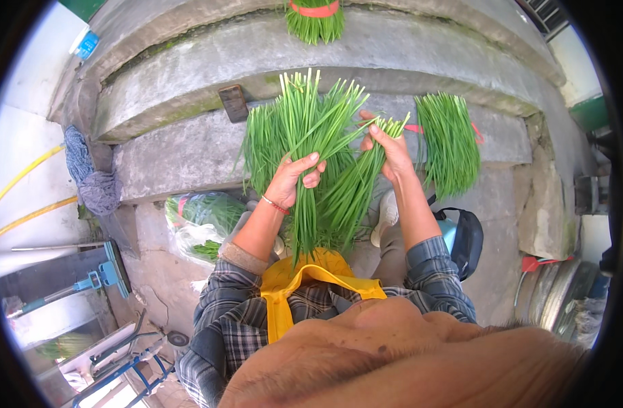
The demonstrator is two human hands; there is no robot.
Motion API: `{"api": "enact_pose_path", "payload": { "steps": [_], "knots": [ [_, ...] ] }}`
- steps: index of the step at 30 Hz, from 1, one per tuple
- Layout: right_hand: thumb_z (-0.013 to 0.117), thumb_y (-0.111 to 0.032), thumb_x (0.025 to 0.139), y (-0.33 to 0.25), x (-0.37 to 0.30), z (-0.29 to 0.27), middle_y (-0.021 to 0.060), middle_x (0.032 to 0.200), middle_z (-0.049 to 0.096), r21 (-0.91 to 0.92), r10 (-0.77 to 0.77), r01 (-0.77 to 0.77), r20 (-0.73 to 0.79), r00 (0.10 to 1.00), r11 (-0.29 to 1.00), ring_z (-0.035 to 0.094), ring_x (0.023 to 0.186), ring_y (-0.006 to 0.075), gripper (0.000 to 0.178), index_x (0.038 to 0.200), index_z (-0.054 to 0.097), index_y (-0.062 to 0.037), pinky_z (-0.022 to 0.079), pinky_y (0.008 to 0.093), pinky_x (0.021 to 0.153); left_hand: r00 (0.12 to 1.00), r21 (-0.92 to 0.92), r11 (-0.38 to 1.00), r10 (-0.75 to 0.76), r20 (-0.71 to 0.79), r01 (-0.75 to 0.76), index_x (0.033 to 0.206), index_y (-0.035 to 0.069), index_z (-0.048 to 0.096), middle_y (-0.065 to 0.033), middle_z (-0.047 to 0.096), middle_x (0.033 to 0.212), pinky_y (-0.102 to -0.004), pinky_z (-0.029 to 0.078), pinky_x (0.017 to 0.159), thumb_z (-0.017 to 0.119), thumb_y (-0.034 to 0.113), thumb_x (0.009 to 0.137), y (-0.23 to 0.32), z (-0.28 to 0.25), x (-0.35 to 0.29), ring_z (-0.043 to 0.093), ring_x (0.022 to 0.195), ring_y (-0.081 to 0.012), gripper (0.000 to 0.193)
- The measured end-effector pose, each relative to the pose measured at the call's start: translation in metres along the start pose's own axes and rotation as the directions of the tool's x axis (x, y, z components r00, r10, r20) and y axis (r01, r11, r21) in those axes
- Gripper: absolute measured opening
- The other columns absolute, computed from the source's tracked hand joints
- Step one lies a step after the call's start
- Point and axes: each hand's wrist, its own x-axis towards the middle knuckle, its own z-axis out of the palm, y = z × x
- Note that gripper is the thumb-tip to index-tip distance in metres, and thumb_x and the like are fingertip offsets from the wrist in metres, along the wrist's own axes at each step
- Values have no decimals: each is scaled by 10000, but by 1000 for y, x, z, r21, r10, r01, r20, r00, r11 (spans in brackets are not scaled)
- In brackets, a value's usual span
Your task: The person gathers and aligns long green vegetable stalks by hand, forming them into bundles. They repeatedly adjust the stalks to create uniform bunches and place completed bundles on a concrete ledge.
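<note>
My left hand (292,180) is closed round a loose bunch of green chives (310,132), its pale cut ends fanned out toward the far side and the leaf tips hanging toward my lap. To its right, my right hand (392,153) grips a smaller bunch of chives (358,183) near the cut ends, the leaves trailing down to the left. Behind my left hand, a pile of chives (258,139) lies on the concrete step (182,156). A bundle of chives (447,143) with a red band rests on the step beyond my right hand.
Another red-banded chive bundle (315,26) sits on a higher step. A dark block (233,103) lies left of the pile. A clear plastic bag (196,234) holding chives is by my left leg; a dark bag (468,243) stands by my right. A hand cart (145,370) is lower left.
</note>
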Motion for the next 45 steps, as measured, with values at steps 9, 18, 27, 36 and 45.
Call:
{"api": "enact_pose_path", "payload": {
  "steps": [9, 18, 27, 36, 45],
  "knots": [
    [766, -176, 838, 1, -1, -1, 40, 823, 628, 61, -104, 102, 32, 994, 993, 576, 671, 121, 479, 1248, 576, -16, 499, 281, 607, 981, -53, 983, -171, 88, 176, 1138, 47, 528, -96, 593, 817, -205, 353, 464, 649, 142, 922, -11, 3, -1, 438, 507, -78, 265],
    [779, -213, 817, -17, -8, 5, 17, 847, 622, 25, -52, 49, 154, 987, 998, 545, 616, 90, 456, 1189, 610, -12, 453, 240, 563, 968, 37, 974, -226, 113, 223, 1224, 38, 501, -95, 592, 814, -206, 352, 456, 659, 142, 912, -12, 10, -2, 441, 498, -66, 365],
    [757, -225, 840, -11, -9, -6, 44, 970, 633, -45, -141, 142, 19, 990, 989, 602, 798, 130, 297, 1044, 644, -41, 506, 281, 684, 996, -22, 997, -69, 52, 70, 1262, 38, 530, -108, 659, 1063, -259, 489, 580, 666, 185, 921, -13, 9, -1, 613, 781, -155, 395],
    [770, -278, 838, -9, -6, -19, 76, 995, 582, 131, -155, 125, 244, 957, 983, 580, 919, 211, 277, 957, 614, -83, 496, 395, 884, 999, -199, 980, -5, 33, 11, 1318, 64, 503, -160, 590, 1314, -437, 538, 944, 625, 132, 932, -12, 5, 2, 617, 1133, -278, 410],
    [688, -282, 903, -11, -6, -24, 125, 1136, 670, 279, -221, 110, 403, 888, 954, 495, 1288, 366, 202, 983, 616, -111, 365, 533, 1097, 979, -250, 947, 189, -71, -201, 1275, 72, 524, -115, 669, 1109, -481, 510, 982, 632, 49, 899, -4, -15, 9, 630, 1106, -300, 392]
  ]
}}
